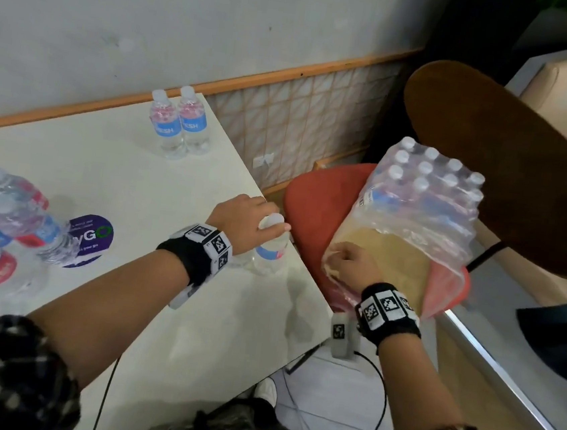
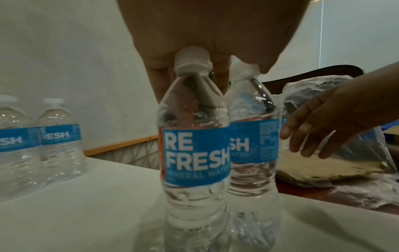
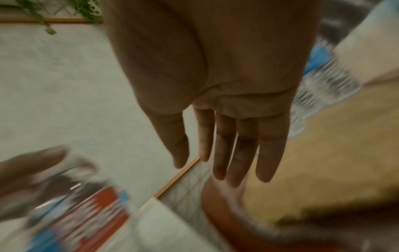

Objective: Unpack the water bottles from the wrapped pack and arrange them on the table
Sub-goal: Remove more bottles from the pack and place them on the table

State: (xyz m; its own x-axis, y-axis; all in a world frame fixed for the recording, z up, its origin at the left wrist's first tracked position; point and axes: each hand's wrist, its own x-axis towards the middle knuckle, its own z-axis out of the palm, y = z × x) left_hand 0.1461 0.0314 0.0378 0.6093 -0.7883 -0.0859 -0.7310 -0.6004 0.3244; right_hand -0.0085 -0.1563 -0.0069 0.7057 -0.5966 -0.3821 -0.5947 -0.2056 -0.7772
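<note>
A white table [image 1: 159,180] stands against a pale wall, with a red chair [image 1: 315,197] drawn up at its right edge. On the chair sits the wrapped pack [image 1: 427,198], its near end torn open and loose (the far rows of bottles are still under film). The left hand [image 1: 243,221] reaches down from above and pinches the caps of two bottles [image 2: 194,153] that stand touching each other near the table's right edge. The right hand [image 1: 350,264] is empty, fingers straight and relaxed, hovering at the pack's open mouth.

To finish this step well, the left hand should release only once both bottles stand flat, and should nudge them inward first, since they stand close to the edge. A tidy row would line up with the upright pair [image 1: 179,127] at the far side. The heap of lying bottles [image 1: 0,230] at the left probably wants standing too.
</note>
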